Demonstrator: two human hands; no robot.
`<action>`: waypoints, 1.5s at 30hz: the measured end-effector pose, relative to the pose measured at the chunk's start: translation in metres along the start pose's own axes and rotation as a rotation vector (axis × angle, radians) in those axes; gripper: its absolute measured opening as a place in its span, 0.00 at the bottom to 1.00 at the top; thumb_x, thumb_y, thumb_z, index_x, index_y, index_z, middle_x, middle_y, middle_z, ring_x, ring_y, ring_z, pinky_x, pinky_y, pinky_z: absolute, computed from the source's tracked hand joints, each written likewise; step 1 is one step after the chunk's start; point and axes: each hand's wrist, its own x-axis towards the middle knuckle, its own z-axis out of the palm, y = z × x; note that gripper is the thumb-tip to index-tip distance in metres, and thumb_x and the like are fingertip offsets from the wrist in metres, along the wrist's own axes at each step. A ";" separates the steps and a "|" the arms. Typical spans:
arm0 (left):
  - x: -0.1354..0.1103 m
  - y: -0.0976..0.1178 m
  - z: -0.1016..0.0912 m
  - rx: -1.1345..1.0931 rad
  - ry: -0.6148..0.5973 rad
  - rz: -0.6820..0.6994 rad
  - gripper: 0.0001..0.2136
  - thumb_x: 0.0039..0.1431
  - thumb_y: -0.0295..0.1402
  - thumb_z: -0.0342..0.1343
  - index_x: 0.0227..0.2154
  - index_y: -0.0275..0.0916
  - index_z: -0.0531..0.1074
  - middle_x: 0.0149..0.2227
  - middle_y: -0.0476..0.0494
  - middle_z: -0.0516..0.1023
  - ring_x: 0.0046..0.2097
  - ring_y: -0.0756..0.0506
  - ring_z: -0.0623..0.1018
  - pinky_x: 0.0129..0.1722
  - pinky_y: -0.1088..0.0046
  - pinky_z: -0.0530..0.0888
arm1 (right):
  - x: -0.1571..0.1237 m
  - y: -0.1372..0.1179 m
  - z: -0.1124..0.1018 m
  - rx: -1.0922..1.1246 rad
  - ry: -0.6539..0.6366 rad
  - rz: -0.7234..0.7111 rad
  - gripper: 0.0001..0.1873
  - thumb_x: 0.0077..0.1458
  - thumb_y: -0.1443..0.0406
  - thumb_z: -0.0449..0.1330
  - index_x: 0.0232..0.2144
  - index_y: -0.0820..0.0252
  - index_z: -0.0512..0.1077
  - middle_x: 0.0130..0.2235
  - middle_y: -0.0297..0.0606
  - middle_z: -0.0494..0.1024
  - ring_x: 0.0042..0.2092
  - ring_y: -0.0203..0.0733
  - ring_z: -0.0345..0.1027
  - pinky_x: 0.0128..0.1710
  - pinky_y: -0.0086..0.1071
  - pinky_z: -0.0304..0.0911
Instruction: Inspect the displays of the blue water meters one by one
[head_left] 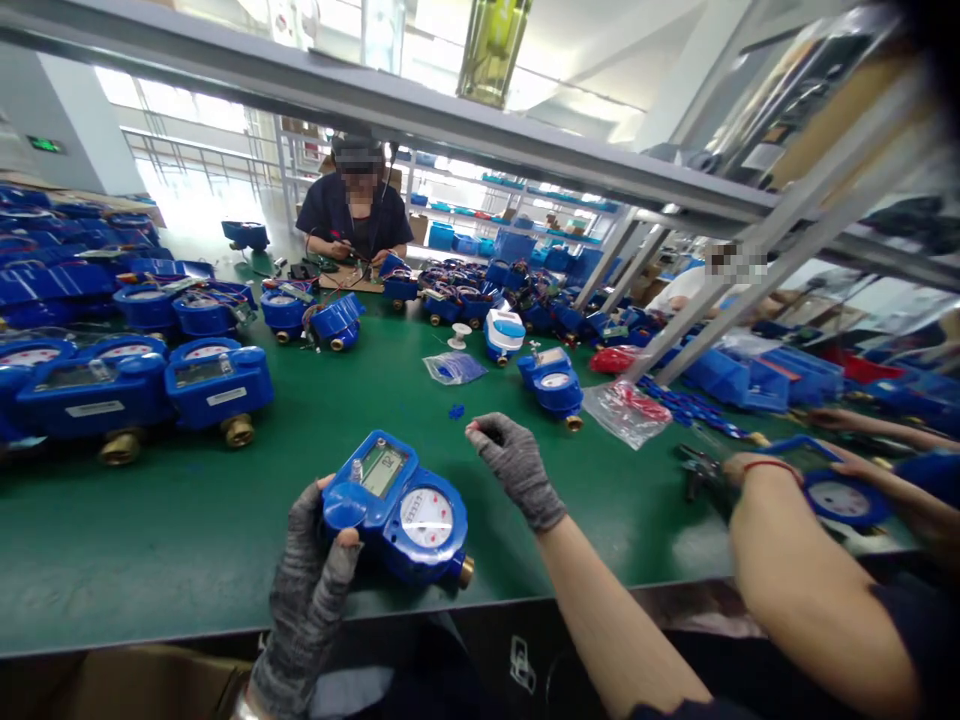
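Observation:
My left hand (311,560), in a grey fingerless glove, grips the left end of a blue water meter (429,568) at the table's front edge. The meter has a small digital display, a round dial with red pointers and a brass threaded end facing right. To its upper right, my right hand (517,468), gloved the same way, hovers with thumb and fingertips pinched together. Whatever those fingertips may hold is too small to make out. Just beyond them lie a few tiny blue pieces (456,411) and a clear bag of blue parts (454,368).
Finished-looking blue meters (217,385) stand in rows at left. Another meter (551,382), a white spool (459,336) and a bag of red parts (630,408) lie beyond my right hand. A co-worker's arms (795,530) work at right; a metal shelf (420,95) crosses overhead.

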 end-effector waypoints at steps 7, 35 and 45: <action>0.009 0.000 0.002 0.046 -0.029 0.140 0.19 0.65 0.43 0.53 0.56 0.48 0.63 0.53 0.45 0.68 0.53 0.43 0.69 0.55 0.68 0.66 | -0.070 -0.115 0.005 0.081 -0.260 -0.323 0.01 0.57 0.67 0.61 0.33 0.56 0.73 0.35 0.35 0.75 0.37 0.39 0.68 0.40 0.33 0.65; -0.003 -0.006 0.003 0.130 0.027 0.121 0.21 0.65 0.42 0.53 0.59 0.48 0.61 0.57 0.45 0.67 0.57 0.41 0.67 0.58 0.65 0.62 | -0.118 -0.107 0.030 -0.563 -0.106 -0.674 0.14 0.60 0.68 0.55 0.48 0.62 0.72 0.44 0.42 0.78 0.46 0.52 0.66 0.56 0.54 0.56; 0.017 0.012 0.016 0.040 -0.018 -0.052 0.26 0.54 0.49 0.62 0.52 0.46 0.63 0.48 0.45 0.70 0.48 0.39 0.71 0.52 0.59 0.66 | -0.069 -0.092 -0.001 -0.056 -0.188 -0.401 0.11 0.61 0.63 0.55 0.45 0.58 0.72 0.42 0.40 0.78 0.44 0.41 0.72 0.46 0.35 0.67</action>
